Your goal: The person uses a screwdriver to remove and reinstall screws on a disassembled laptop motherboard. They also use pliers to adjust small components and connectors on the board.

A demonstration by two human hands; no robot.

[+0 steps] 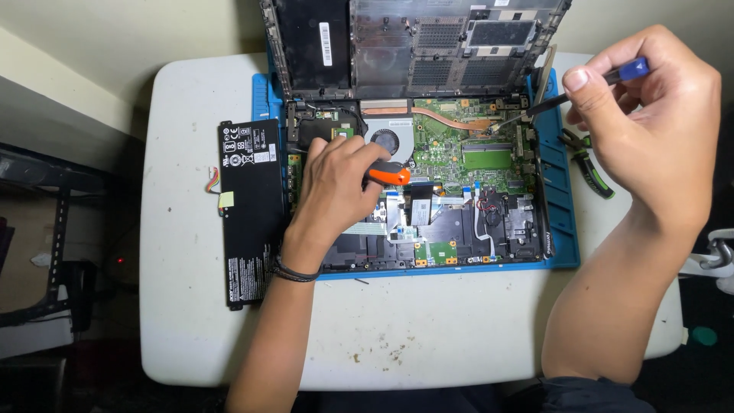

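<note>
Bench (pixel 397 336) near edge bare. Left hand (pixel 332 187), fingers wrapped on orange-handled tool (pixel 388 174), rests on open laptop (pixel 428 183). Right hand (pixel 650 126) fingers pinch screwdriver (pixel 569 95), tip at board's far edge; a slip could gouge parts. Battery (pixel 248 206) lies left.

No pkgs, signs or lit screens. Labels only:
- Black flat battery pack (pixel 250 210) near desk (pixel 183 306) left edge: white-print marking block (pixel 246 147) w/ small white sticker at its top end; small pale yellow square tag (pixel 226 199) on its left rim; block of fine white print (pixel 246 275) at its near end.
- Raised black bottom cover (pixel 417 42) at desk far edge: narrow upright white rectangular sticker (pixel 325 43) on its left panel.
</note>
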